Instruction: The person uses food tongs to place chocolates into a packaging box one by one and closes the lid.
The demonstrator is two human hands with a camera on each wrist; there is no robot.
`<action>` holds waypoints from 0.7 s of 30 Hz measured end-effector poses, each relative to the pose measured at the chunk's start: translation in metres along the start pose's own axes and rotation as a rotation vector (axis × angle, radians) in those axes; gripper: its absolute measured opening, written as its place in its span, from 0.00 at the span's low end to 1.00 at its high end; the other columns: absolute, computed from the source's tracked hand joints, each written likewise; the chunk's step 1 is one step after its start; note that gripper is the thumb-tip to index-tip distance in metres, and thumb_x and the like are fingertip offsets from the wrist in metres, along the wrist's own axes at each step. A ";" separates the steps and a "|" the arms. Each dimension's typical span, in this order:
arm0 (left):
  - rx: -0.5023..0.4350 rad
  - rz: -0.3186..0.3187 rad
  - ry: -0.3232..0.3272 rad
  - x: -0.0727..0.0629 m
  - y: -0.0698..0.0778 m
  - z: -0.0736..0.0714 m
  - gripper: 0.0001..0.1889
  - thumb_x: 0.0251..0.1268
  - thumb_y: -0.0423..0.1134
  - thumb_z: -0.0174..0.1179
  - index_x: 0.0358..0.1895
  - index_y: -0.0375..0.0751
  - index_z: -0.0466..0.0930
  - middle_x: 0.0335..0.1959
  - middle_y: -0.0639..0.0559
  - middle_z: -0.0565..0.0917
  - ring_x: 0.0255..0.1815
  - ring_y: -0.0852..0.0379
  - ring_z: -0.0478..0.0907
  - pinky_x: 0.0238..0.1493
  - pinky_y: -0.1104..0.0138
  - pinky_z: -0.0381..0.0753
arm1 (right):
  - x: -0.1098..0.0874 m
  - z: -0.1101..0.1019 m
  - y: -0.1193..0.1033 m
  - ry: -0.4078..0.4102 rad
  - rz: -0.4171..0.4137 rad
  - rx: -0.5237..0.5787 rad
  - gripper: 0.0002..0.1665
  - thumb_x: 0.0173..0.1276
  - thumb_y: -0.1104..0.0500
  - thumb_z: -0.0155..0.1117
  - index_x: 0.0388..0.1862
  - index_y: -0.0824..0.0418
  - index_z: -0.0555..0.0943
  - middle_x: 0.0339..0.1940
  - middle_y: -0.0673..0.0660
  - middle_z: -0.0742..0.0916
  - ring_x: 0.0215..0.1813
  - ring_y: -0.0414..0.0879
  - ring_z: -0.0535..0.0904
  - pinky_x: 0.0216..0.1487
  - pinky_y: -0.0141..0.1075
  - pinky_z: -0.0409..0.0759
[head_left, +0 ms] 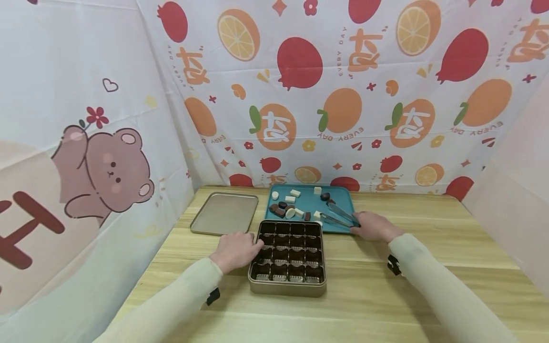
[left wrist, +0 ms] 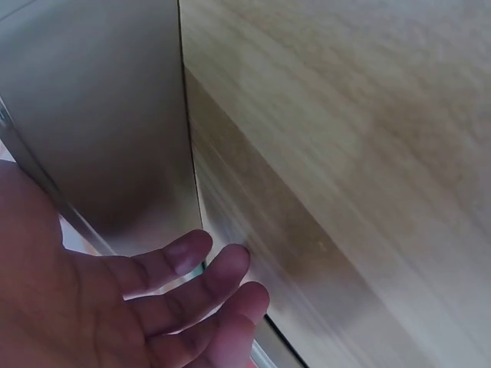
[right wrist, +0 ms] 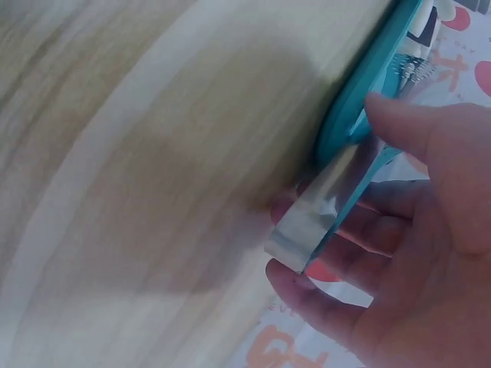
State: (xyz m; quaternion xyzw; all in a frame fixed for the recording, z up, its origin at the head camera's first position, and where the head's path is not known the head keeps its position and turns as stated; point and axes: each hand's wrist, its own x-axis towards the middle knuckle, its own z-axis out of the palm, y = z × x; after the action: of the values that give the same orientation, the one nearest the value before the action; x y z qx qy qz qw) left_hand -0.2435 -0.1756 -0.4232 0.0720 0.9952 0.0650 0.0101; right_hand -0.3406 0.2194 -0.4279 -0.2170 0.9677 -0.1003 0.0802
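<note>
In the head view a gold tin box (head_left: 286, 288) holds a dark brown divided insert (head_left: 288, 255) with rows of bare compartments. My left hand (head_left: 237, 248) is at the box's left side, its thumb reaching the rim. In the left wrist view its fingers (left wrist: 228, 264) are loosely bent beside the metal wall. My right hand (head_left: 374, 226) is at the right front corner of a teal tray (head_left: 268, 200), its thumb and fingers around metal tongs (right wrist: 318, 207). The tongs' spread tips lie over the tray, among white and brown chocolates (head_left: 289, 213).
A flat gold lid (head_left: 225, 213) lies left of the tray on the wooden table (head_left: 364, 295). The box stands just in front of the tray and overlaps its near edge in the head view. A fruit-print curtain (head_left: 300, 119) hangs close behind the table.
</note>
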 end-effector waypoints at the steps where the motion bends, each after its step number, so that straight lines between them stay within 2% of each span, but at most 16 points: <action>1: 0.003 -0.004 -0.003 0.000 0.000 0.001 0.26 0.75 0.58 0.45 0.37 0.42 0.84 0.40 0.40 0.87 0.43 0.39 0.85 0.34 0.46 0.79 | 0.000 0.000 0.001 0.000 -0.003 0.005 0.28 0.75 0.52 0.61 0.62 0.73 0.76 0.54 0.69 0.85 0.54 0.59 0.82 0.56 0.54 0.80; 4: 0.003 -0.009 -0.007 0.001 -0.001 0.003 0.27 0.75 0.59 0.45 0.39 0.40 0.85 0.41 0.39 0.87 0.44 0.38 0.85 0.34 0.46 0.80 | 0.001 0.000 0.002 0.000 -0.004 0.030 0.15 0.75 0.54 0.61 0.46 0.68 0.80 0.32 0.59 0.81 0.36 0.50 0.78 0.40 0.43 0.77; 6: 0.000 -0.006 -0.003 0.001 -0.001 0.004 0.27 0.76 0.58 0.44 0.39 0.40 0.84 0.41 0.39 0.87 0.44 0.38 0.85 0.35 0.46 0.80 | 0.001 0.000 0.003 -0.004 -0.001 0.056 0.12 0.76 0.55 0.59 0.37 0.64 0.77 0.25 0.55 0.74 0.31 0.47 0.72 0.36 0.41 0.71; 12: -0.006 -0.011 0.006 0.000 0.000 0.007 0.27 0.77 0.57 0.42 0.36 0.40 0.83 0.40 0.39 0.87 0.44 0.37 0.85 0.34 0.45 0.81 | -0.002 -0.001 0.004 0.029 0.000 0.085 0.12 0.78 0.57 0.55 0.33 0.61 0.75 0.25 0.53 0.73 0.30 0.46 0.71 0.35 0.41 0.71; 21: -0.006 -0.021 0.010 -0.001 0.000 0.010 0.28 0.78 0.57 0.40 0.35 0.40 0.83 0.38 0.39 0.86 0.42 0.38 0.85 0.32 0.45 0.80 | 0.010 -0.002 0.000 0.119 0.008 -0.018 0.15 0.77 0.58 0.56 0.28 0.61 0.76 0.21 0.53 0.75 0.25 0.46 0.71 0.30 0.39 0.72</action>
State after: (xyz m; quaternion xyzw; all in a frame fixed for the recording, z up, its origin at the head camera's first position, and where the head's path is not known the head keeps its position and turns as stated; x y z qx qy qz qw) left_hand -0.2426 -0.1741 -0.4327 0.0609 0.9958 0.0683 0.0063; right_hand -0.3495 0.2154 -0.4271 -0.2075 0.9724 -0.1043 0.0208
